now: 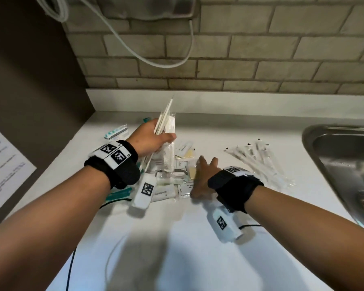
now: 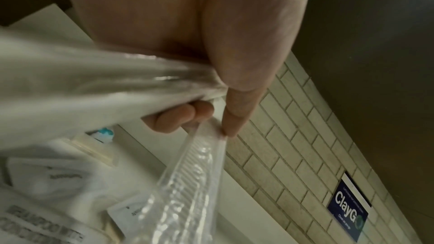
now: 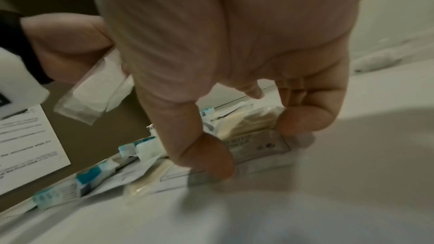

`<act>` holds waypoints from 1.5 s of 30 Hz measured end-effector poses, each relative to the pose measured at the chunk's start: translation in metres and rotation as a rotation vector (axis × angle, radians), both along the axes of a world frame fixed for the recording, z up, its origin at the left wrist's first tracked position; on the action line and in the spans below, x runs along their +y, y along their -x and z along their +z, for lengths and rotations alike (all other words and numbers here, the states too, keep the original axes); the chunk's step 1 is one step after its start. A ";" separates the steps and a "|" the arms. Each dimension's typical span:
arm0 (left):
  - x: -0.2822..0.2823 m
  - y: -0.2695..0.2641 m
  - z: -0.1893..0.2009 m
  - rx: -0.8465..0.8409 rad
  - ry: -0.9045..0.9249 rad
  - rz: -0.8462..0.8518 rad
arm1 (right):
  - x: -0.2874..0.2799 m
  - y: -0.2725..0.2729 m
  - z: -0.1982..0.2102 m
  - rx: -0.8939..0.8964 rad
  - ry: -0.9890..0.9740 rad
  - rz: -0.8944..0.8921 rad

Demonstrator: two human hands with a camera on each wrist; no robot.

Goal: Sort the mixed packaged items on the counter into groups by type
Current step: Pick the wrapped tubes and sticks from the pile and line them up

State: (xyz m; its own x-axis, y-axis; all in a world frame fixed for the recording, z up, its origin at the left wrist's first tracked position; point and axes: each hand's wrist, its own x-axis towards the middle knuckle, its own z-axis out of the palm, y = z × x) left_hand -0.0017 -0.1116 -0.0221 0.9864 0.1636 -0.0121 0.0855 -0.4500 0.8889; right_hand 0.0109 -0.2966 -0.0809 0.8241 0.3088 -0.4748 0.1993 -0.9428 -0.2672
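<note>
A mixed pile of small packets lies mid-counter. My left hand grips a bundle of long clear-wrapped packets upright above the pile; a wrapped comb hangs from it, and my fingers curl round the wrappers. My right hand is down on the pile's right side. In the right wrist view its thumb and a curled finger pinch the ends of a small printed sachet, which still lies on the counter. That sachet shows beside the thumb.
A group of thin clear-wrapped sticks lies to the right, near the steel sink. Teal toothbrush packs sit at the pile's left. A brown wall panel with a printed sheet bounds the left; a cable hangs over the tiles.
</note>
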 end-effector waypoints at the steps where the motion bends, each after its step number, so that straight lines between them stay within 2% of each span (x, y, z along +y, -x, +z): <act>1: 0.009 0.004 0.002 -0.003 0.000 -0.007 | 0.012 -0.001 -0.001 0.024 -0.035 -0.016; 3: 0.027 0.011 0.004 -0.002 -0.010 -0.009 | 0.038 0.004 -0.002 0.051 -0.073 -0.003; 8: 0.067 0.017 0.006 0.006 -0.007 0.000 | 0.114 0.017 -0.008 0.017 0.046 0.056; 13: 0.097 0.018 0.013 -0.014 0.000 -0.006 | 0.174 0.019 -0.010 0.031 0.013 0.121; 16: 0.116 0.017 0.015 -0.009 -0.015 -0.011 | 0.192 0.016 -0.006 0.059 -0.064 0.134; 21: 0.135 0.014 0.017 0.002 -0.007 -0.006 | 0.163 -0.008 0.014 0.114 -0.230 0.059; 23: 0.135 0.012 0.015 0.006 0.003 -0.006 | 0.137 -0.024 0.027 0.049 -0.229 -0.027; 26: 0.128 0.009 0.014 0.003 0.008 -0.021 | 0.109 -0.043 0.035 -0.131 -0.048 -0.128; 29: 0.121 0.006 0.012 0.006 0.027 -0.043 | 0.100 -0.039 0.041 -0.047 0.145 -0.097; 35: 0.124 0.003 0.014 -0.003 0.030 -0.046 | 0.136 -0.044 0.030 0.032 0.047 -0.040; 41: 0.135 0.004 0.012 -0.002 0.028 -0.002 | 0.188 -0.037 0.022 0.024 0.026 0.158; 44: 0.140 0.005 0.010 -0.008 0.026 0.014 | 0.203 -0.031 0.019 0.050 -0.085 0.233; 45: 0.141 0.005 0.009 -0.010 0.018 0.018 | 0.203 -0.032 0.018 0.107 -0.185 0.211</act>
State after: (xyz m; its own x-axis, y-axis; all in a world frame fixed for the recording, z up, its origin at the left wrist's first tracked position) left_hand -0.0070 0.0290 -0.0127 0.9835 0.1808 -0.0053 0.0844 -0.4328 0.8975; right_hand 0.0428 -0.0936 -0.0634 0.6813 0.5571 -0.4748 0.3469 -0.8169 -0.4607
